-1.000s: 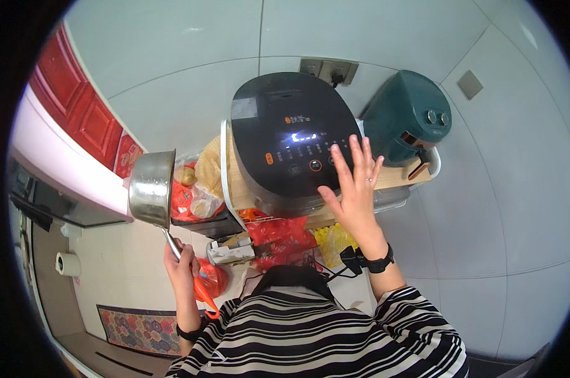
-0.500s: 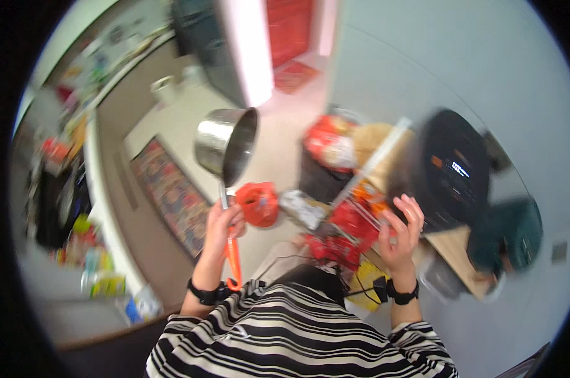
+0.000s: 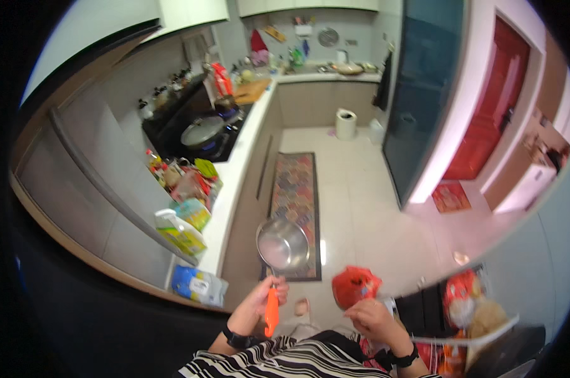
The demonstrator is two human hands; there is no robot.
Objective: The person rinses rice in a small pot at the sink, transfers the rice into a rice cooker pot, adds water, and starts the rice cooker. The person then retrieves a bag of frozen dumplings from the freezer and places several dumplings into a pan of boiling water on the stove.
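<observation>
My left hand is wrapped round the handle of a metal saucepan, whose orange grip end sticks out below my fist. The pan hangs out in front of me over the patterned mat, its open top toward me and bare metal inside. Nothing shows in my right hand, which is held loosely bent in front of my body, its fingers pointing left. Just beyond it on the floor is a red plastic bag, apart from the pan.
Along the left runs a white counter with packages and a black gas hob bearing a lidded pan and a small pot. A white bin stands far ahead. Bags and boxes crowd the lower right.
My view has swung left from the cluttered right side to the kitchen counter and hob. The saucepan stays in my left hand, now lower and facing me. My right hand has lowered, fingers less spread.
</observation>
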